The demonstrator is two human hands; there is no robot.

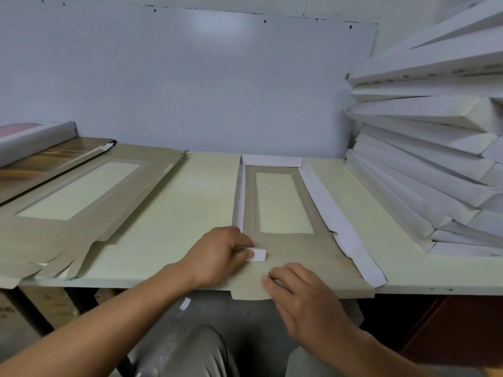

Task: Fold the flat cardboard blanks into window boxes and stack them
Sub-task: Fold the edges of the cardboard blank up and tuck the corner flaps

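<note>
A grey-brown cardboard blank with a rectangular window lies lengthwise in the middle of the table. Its far flap and left side flap stand up, white side showing, and the long right flap leans outward. My left hand pinches a small white corner tab at the blank's near left. My right hand rests on the near end of the blank, which overhangs the table edge, its fingers bent, pressing it down. A pile of flat blanks lies at the left.
A tall, leaning stack of folded white boxes fills the right side of the pale table. A white box and a dark glossy board sit at the far left. A white wall stands behind. My knees are below the table edge.
</note>
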